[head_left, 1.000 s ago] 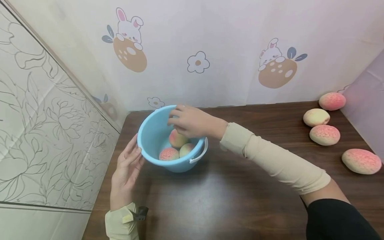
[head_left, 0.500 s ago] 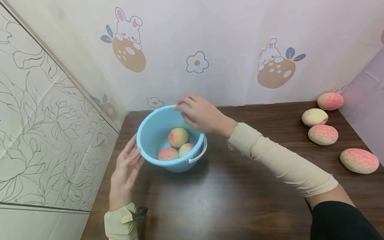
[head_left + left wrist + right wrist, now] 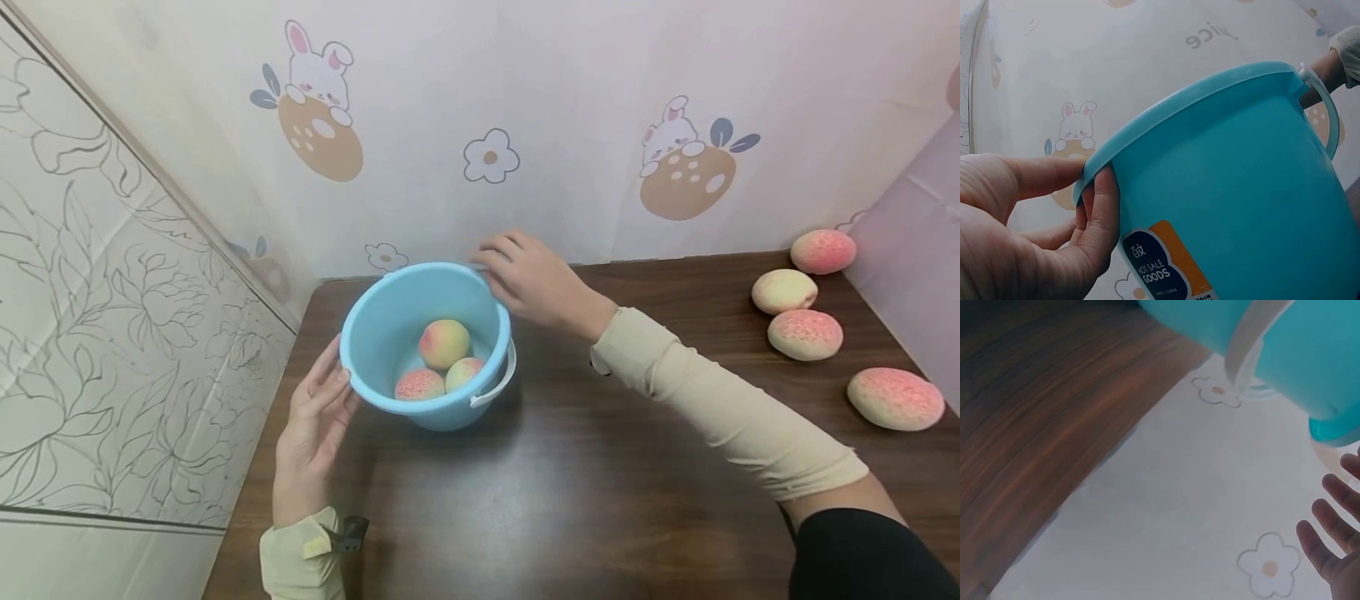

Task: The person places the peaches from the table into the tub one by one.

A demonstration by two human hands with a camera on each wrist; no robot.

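Observation:
A light blue bucket (image 3: 442, 417) with a white handle (image 3: 498, 387) stands on the dark wooden table, tilted a little toward me. Inside it lie three peaches: a yellow-pink peach (image 3: 444, 343), a red-speckled peach (image 3: 420, 385) and a paler peach (image 3: 463, 374). My left hand (image 3: 311, 429) pinches the bucket's left rim; in the left wrist view its thumb is at the rim and its fingers are below the lip. Just off the right rim, my right hand (image 3: 536, 279) hovers with loose fingers and nothing in it. The right wrist view shows its fingertips (image 3: 1314, 540) spread apart.
Several more peaches lie at the table's right: a pink one (image 3: 823, 252) in the back corner, a cream one (image 3: 784, 292), a speckled one (image 3: 806, 336) and a larger one (image 3: 896, 399) nearer me. A patterned wall (image 3: 570, 100) rises behind; a floral panel (image 3: 135, 317) borders the left.
My right hand has drawn out of the bucket, moving right and up past the rim, uncovering the yellow-pink peach. The left hand and bucket stay in place.

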